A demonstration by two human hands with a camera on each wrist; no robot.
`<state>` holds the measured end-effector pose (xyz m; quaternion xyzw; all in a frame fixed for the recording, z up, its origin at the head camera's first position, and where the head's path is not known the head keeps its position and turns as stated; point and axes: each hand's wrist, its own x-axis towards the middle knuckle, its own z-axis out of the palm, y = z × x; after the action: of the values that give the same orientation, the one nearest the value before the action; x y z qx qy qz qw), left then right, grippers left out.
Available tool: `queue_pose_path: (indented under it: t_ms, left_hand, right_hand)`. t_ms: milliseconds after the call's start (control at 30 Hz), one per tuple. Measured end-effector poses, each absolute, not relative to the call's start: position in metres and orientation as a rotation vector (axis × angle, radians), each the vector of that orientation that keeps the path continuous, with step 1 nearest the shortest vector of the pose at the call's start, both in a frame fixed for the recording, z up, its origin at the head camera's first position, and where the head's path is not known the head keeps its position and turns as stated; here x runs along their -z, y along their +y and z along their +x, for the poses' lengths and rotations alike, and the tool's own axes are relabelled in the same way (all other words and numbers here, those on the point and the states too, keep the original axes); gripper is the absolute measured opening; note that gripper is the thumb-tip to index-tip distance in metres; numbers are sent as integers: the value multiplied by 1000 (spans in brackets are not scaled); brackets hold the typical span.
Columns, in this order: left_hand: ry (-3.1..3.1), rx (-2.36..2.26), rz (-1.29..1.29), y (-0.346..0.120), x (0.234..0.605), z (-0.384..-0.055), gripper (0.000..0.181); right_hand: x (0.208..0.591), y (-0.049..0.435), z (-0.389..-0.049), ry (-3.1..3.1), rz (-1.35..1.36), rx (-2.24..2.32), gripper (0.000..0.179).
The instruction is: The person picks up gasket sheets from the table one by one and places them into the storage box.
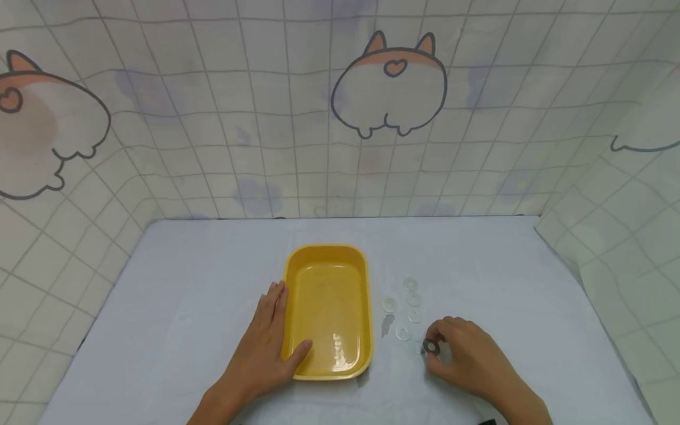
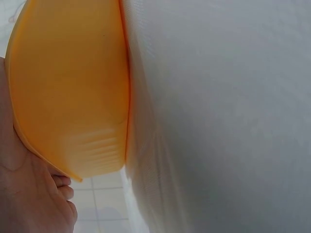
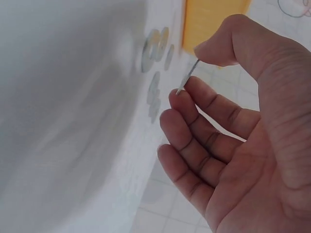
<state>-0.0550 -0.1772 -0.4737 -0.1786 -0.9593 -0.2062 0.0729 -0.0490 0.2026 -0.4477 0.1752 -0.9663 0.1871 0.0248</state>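
Fingers of the right hand (image 1: pixel 470 357) pinch a dark washer (image 1: pixel 427 347), lower right; the left hand (image 1: pixel 264 345) (fingers straight) touches a yellow tray (image 1: pixel 326 307), lower centre.

We've got the tray (image 1: pixel 328 313) on the desk (image 1: pixel 478 254), left hand (image 1: pixel 271 344) on its left rim, discs (image 1: pixel 389 304) just right of it, right hand (image 1: pixel 467 357) past those with a washer (image 1: pixel 427 347) in its fingers, backdrop (image 1: pixel 308 159) behind everything.

Dark ring (image 1: pixel 431 341) pinched in right hand (image 1: pixel 473 357), yellow tray (image 1: pixel 326 307) lying flat, clear discs (image 1: pixel 414 300) lying beside it
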Motion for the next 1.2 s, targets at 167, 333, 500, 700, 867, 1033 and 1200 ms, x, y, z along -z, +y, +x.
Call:
queue_pose_path:
  t_ms: [167,333,500,700,867,1033,1200]
  left_hand:
    - [-2875,606,-539,-176,473,-55,102]
    - [-2877,622,-538,-177,476,-49,102]
    - [-2875,591,-538,-179,477,-48,102]
    - [-2899,606,-536,-178,473,-54,104]
    - [-2899,602,-533,-177,471,-58,103]
    - [-2874,579,-536,-181,471,-59,102]
    - [-2865,648,-562,-176,474,-56,103]
  right_hand:
    - [445,204,-50,-3000,510,-651,22]
    - [447,201,-44,-3002,479,-694,23]
    - [446,198,-45,-2956,496,-675,25]
    - [440,196,-52,-2934,501,-634,25]
    - [439,191,-61,-2929,509,-620,23]
    - [438,186,-65,-2931,525,-599,23]
    - [436,187,-65,-2938,517,-590,25]
